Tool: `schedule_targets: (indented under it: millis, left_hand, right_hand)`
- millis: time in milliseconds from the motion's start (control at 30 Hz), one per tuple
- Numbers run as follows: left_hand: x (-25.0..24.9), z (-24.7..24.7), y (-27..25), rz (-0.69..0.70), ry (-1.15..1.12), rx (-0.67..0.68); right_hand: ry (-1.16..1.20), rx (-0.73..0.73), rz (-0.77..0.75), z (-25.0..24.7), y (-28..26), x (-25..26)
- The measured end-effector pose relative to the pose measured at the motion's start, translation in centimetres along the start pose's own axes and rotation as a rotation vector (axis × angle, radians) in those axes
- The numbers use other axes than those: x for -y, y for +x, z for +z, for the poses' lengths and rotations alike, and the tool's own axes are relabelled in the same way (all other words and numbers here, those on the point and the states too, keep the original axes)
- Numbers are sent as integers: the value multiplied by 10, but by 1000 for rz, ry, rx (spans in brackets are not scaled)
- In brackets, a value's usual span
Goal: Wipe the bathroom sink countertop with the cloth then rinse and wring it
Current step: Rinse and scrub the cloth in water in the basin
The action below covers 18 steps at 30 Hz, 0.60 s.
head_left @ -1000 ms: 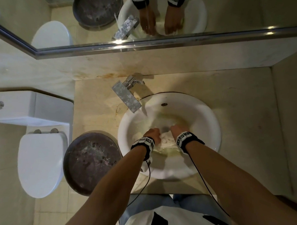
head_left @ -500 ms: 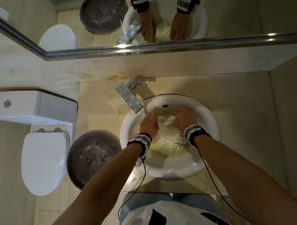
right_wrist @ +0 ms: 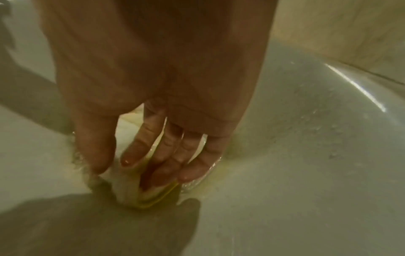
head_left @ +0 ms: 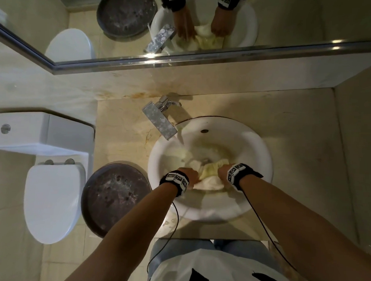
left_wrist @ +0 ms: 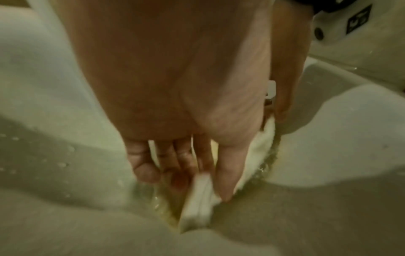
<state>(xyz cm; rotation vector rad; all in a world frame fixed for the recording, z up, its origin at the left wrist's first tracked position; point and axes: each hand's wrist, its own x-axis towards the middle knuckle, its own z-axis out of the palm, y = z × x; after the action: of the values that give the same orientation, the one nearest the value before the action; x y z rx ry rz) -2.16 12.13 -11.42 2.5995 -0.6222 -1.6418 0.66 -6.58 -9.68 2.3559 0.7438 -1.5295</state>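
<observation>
My left hand [head_left: 188, 174] and my right hand [head_left: 222, 173] were both down in the white sink basin [head_left: 158, 160], each grasping 1 end of the wet cloth [head_left: 209, 177], which lay bunched between them in shallow yellowish water near the drain. From the left wrist camera, my thumb and fingers [left_wrist: 143, 166] pinched a folded white edge of the cloth [left_wrist: 197, 204]; from the right wrist camera, my thumb and fingers [right_wrist: 136, 143] closed round a gathered fold [right_wrist: 131, 190].

I judged this to be the rinsing step, with wringing not yet begun. To do it well, I thought the cloth should go under the faucet [head_left: 160, 120] for clean water, since the pooled water looked murky. Then I would gather it into 1 tight roll, keep both hands close together and low over the basin, and twist in opposite directions so the runoff fell into the sink and not onto the marble bench [head_left: 296, 123].
</observation>
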Motion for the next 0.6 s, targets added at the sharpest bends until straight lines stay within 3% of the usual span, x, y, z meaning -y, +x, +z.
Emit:
schedule_targets:
  millis: [67,167,400,500,600]
  left_hand:
    - [-3,9,6,-32,28,-11]
    - [-5,17,21,-52,-14,-191]
    - [-4,26,40,-118,-22,-416]
    - [-8,22,38,-96,-5,-423]
    - [-7,17,38,-101,-158,-375]
  right_hand:
    - [3,-96,-9,9,10,6]
    - [70,-253,-31,12,28,14]
    - [120,-313,124,15,56,30]
    - [251,-310,184,11,63,39]
    - [339,-311,199,11,69,36]
